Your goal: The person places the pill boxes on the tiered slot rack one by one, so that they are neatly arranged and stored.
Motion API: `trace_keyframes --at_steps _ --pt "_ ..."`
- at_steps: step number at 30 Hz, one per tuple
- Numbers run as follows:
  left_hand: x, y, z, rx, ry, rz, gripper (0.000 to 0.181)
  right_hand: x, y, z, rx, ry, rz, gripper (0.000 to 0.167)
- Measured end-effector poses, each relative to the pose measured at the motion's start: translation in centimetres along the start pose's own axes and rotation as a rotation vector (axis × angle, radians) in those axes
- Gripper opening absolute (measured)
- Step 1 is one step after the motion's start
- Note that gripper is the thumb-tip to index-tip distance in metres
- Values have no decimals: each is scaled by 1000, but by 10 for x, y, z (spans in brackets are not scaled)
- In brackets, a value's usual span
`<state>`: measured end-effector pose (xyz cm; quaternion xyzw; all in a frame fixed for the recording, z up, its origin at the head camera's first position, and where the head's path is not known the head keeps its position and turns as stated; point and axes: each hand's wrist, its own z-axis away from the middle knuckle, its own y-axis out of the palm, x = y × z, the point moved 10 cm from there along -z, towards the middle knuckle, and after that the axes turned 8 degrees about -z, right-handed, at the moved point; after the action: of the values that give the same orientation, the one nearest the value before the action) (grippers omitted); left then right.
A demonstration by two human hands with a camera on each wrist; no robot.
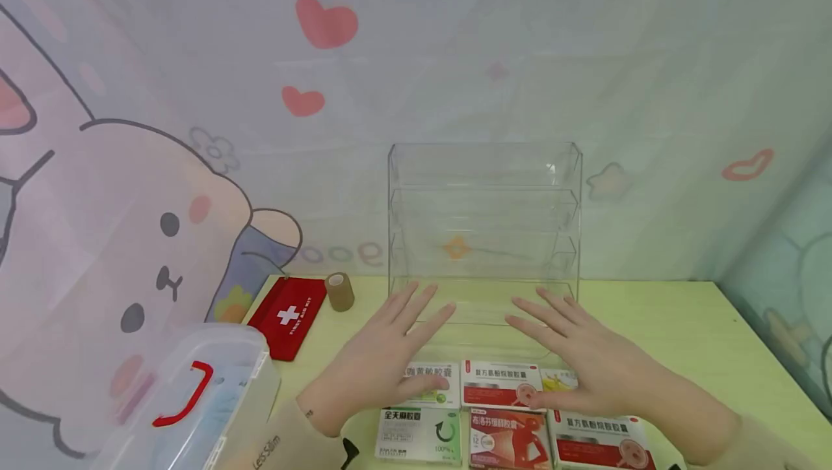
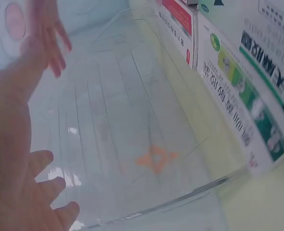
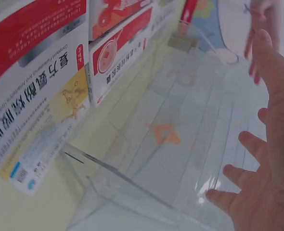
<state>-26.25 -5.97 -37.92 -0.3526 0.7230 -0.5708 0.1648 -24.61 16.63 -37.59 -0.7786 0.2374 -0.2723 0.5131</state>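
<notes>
My left hand [image 1: 383, 354] and right hand [image 1: 588, 358] hover palms down with fingers spread, each holding nothing, in front of a clear tiered rack [image 1: 484, 232]. Below and between them lie several medicine boxes in two rows, among them a green-and-white box [image 1: 419, 435], a red box [image 1: 510, 440] and a red-and-white box [image 1: 601, 442]. The hands partly cover the back row. In the left wrist view the left hand [image 2: 17, 144] has its fingers apart beside the rack [image 2: 118, 125]; the right wrist view shows the right hand [image 3: 272, 144] likewise.
At the left, a red first aid pouch [image 1: 290, 317] lies beside a brown tape roll [image 1: 340, 292]. Nearer stands a translucent box [image 1: 243, 412] with a red handle [image 1: 195, 398]. A printed cloth [image 1: 455, 80] hangs behind the yellow-green table [image 1: 702, 340].
</notes>
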Motion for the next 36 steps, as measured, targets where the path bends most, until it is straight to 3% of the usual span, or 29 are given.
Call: trace_keyframes --at_steps 7,11,16,22,29,32,36 --pt "22 4 17 -240 -140 80 93 -47 -8 36 -179 201 -164 82" --pt "41 17 26 -295 -271 131 89 -82 -4 63 -258 299 -247 63" --pt "66 50 34 -221 -439 240 88 -120 16 85 -255 379 -352 46" --pt "84 92 44 -126 -574 442 94 -153 55 103 -118 552 -537 49" --pt "93 120 45 -97 -658 721 94 -169 84 123 -16 671 -655 59" --pt "96 129 48 -93 -685 779 91 -170 88 127 0 668 -663 59" --pt "98 133 49 -90 -675 806 88 -167 86 130 -5 638 -638 59"
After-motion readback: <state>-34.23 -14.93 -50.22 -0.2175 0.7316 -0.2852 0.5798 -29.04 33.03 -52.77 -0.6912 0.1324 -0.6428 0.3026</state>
